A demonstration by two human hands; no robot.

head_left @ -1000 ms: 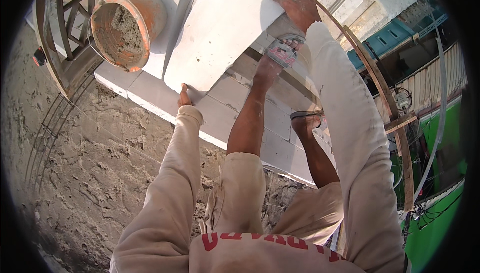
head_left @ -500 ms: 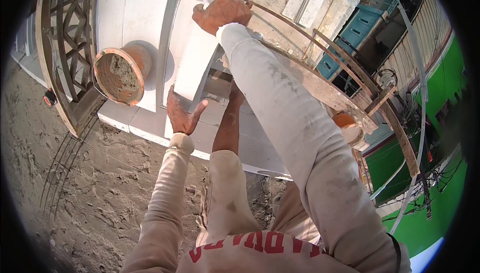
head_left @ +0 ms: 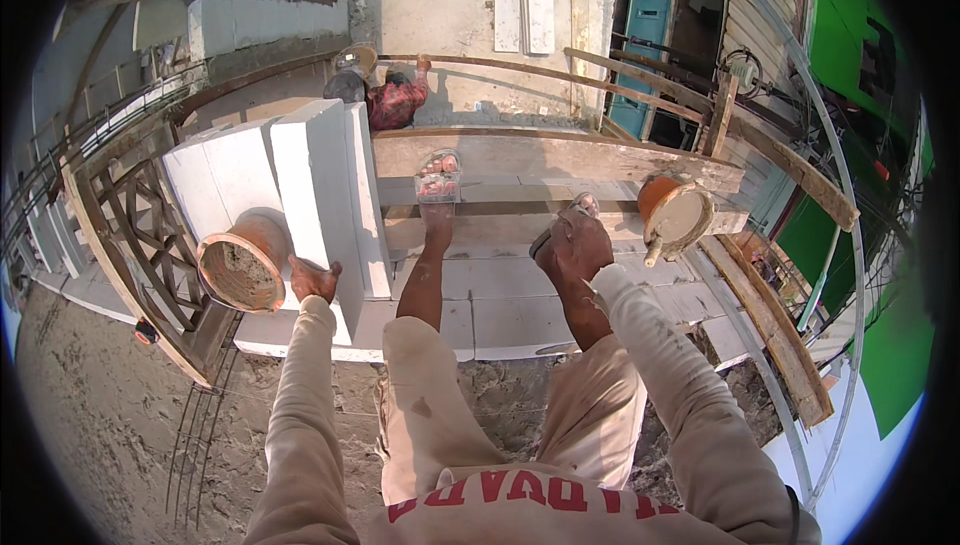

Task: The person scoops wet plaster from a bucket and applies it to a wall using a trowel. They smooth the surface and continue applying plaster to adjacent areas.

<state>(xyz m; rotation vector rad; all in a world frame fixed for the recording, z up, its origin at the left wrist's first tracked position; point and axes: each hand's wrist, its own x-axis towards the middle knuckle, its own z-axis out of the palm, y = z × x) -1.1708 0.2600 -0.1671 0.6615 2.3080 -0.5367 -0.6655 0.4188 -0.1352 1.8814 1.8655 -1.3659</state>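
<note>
A pale white-block ledge (head_left: 510, 322) carries, near its left end, a tall white rectangular block (head_left: 312, 175). The round orange mortar-smeared bucket (head_left: 262, 235) sits to its left. Right of the ledge's middle hangs the right hand (head_left: 578, 247), finger opening unclear; the left hand (head_left: 316, 280), thumb spread wide, touches the block's near end.

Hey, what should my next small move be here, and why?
Perhaps reach your right hand toward the stick jutting from the right bucket: that hand looks empty and is near it, while your left hand is at the white block's near end.
</note>
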